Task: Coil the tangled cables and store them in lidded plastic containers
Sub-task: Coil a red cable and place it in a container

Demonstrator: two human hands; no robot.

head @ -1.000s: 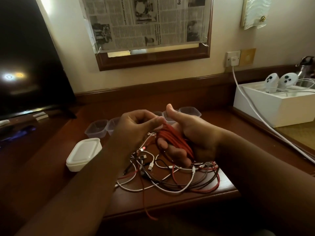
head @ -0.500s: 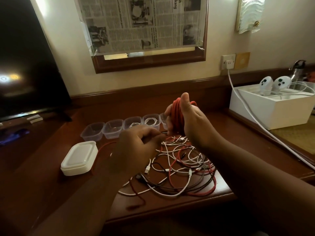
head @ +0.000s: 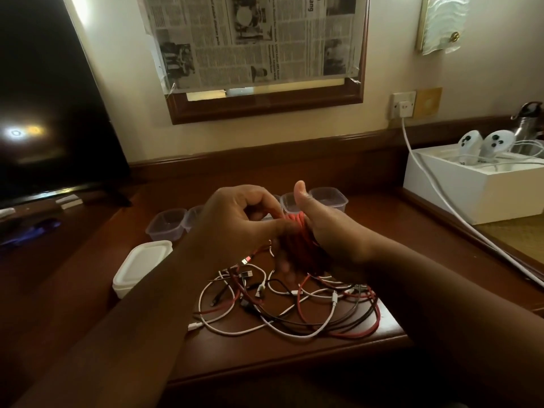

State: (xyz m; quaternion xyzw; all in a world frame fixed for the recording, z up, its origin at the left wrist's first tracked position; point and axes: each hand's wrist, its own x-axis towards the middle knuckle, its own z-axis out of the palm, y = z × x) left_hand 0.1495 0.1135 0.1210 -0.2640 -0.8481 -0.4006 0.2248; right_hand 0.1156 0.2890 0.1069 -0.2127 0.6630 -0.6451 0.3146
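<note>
A coil of red cable (head: 297, 234) is wound round the fingers of my right hand (head: 326, 231), whose thumb points up. My left hand (head: 235, 219) touches the coil from the left and pinches the red cable's loose end. The cable's plug (head: 246, 259) dangles just below. Under both hands a tangle of white, black and red cables (head: 294, 304) lies on the wooden table (head: 235, 354). A row of small clear containers (head: 167, 223) stands behind my hands, partly hidden. Left of the tangle sits a white lidded container (head: 141, 266).
A dark television screen (head: 44, 113) fills the left. At the right stands a white box (head: 477, 189) holding two white controllers, with a white power cord (head: 435, 195) running from the wall socket across the table's right side. A metal bottle (head: 530, 125) stands behind the box.
My right hand has come down from a raised position with the red coil. My left hand has risen from the tangle to meet the coil, taking up more red cable.
</note>
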